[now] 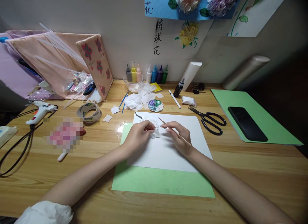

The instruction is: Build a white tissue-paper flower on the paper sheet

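Observation:
My left hand (139, 134) is closed in a pinch on a white crumpled tissue-paper flower (154, 125) that lies on a white sheet (166, 150). My right hand (179, 135) is closed around a thin wooden stick (161, 121), whose tip points up and left toward the flower. The white sheet rests on a light green sheet (158, 180) on the wooden table. Both forearms reach in from the bottom edge.
Black scissors (209, 119) lie right of the sheet; a phone (247, 123) sits on a green mat (271, 121). A tape roll (89, 112), glue gun (40, 110), paint bottles (146, 74), tissue scraps (137, 100) and a palette (155, 105) stand behind and left.

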The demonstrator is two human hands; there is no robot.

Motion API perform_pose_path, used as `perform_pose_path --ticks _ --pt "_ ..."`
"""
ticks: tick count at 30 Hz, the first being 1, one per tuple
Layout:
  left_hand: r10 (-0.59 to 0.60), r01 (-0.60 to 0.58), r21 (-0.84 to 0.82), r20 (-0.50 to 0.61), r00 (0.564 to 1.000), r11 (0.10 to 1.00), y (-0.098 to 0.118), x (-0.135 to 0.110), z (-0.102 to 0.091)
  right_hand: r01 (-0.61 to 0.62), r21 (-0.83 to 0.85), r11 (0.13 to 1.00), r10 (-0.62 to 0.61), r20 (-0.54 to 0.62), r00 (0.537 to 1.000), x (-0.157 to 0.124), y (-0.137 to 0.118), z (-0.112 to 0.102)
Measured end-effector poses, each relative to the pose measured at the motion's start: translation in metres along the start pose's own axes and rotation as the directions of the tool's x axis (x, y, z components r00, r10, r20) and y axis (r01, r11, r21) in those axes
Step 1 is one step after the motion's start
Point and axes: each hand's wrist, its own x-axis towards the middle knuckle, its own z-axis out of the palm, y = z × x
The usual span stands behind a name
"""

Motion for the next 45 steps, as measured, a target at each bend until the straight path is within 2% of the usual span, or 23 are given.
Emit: perform_pose_path --ticks 3,7,10,12,14,17,18,21,23,26,29,31,34,37,41,45 --pt "-0.027 0.025 -0.073 -0.026 0.999 0.997 -0.001 0.001 0.001 -0.076 0.002 0.997 0.076 0.046 0.996 0.003 0.0 0.002" --pt "-0.069 0.063 -0.16 -0.033 0.997 0.985 -0.005 0.003 0.003 0.004 -0.007 1.0 -0.004 0.068 0.998 0.003 0.001 0.003" --pt "-0.118 0.107 -0.233 -0.033 0.993 0.967 -0.009 0.006 0.003 0.027 0.018 0.999 -0.028 0.04 0.999 0.002 0.0 0.003" --pt "-0.151 0.137 -0.263 -0.037 0.988 0.955 -0.01 0.008 0.003 -0.016 0.043 0.999 0.016 -0.022 1.0 0.003 0.001 0.003" --pt "-0.178 0.16 -0.269 -0.045 0.983 0.95 -0.009 0.009 0.002 -0.115 0.055 0.992 0.122 -0.14 0.983 0.005 0.005 0.002" --pt "-0.16 0.146 -0.236 -0.04 0.986 0.961 -0.005 0.005 0.003 -0.291 0.085 0.953 0.302 -0.322 0.897 0.012 0.017 -0.003" --pt "-0.136 0.127 -0.21 -0.03 0.99 0.969 -0.004 0.003 0.004 -0.325 0.104 0.94 0.341 -0.34 0.876 0.014 0.021 -0.005" --pt "-0.058 0.056 -0.101 -0.018 0.998 0.993 -0.001 -0.003 0.006 -0.326 0.136 0.935 0.353 -0.415 0.838 0.019 0.028 -0.01" --pt "-0.023 0.021 -0.032 -0.036 0.999 0.999 -0.002 -0.006 0.007 -0.286 0.148 0.947 0.322 -0.432 0.842 0.017 0.026 -0.01" --pt "0.007 -0.004 0.04 -0.066 0.998 0.999 -0.005 -0.007 0.007 -0.189 0.161 0.969 0.235 -0.348 0.908 0.009 0.018 -0.007" --pt "0.036 -0.029 0.103 -0.069 0.997 0.994 -0.009 -0.007 0.007 -0.074 0.169 0.983 0.106 -0.189 0.976 0.0 0.012 -0.005" --pt "0.063 -0.053 0.137 -0.068 0.996 0.989 -0.011 -0.006 0.008 -0.001 0.141 0.99 0.008 -0.052 0.999 -0.002 0.01 -0.004" --pt "0.11 -0.095 0.183 -0.073 0.991 0.978 -0.012 -0.006 0.008 0.126 0.074 0.989 -0.136 0.151 0.979 -0.001 0.008 -0.005" --pt "0.15 -0.129 0.228 -0.079 0.985 0.965 -0.013 -0.005 0.009 0.212 0.02 0.977 -0.21 0.262 0.942 0.002 0.007 -0.004" --pt "0.176 -0.152 0.258 -0.072 0.982 0.954 -0.015 -0.004 0.009 0.236 -0.048 0.97 -0.21 0.309 0.928 0.004 0.006 -0.002" --pt "0.197 -0.173 0.263 -0.069 0.978 0.949 -0.015 -0.003 0.011 0.225 -0.073 0.972 -0.193 0.305 0.933 0.004 0.008 0.0"
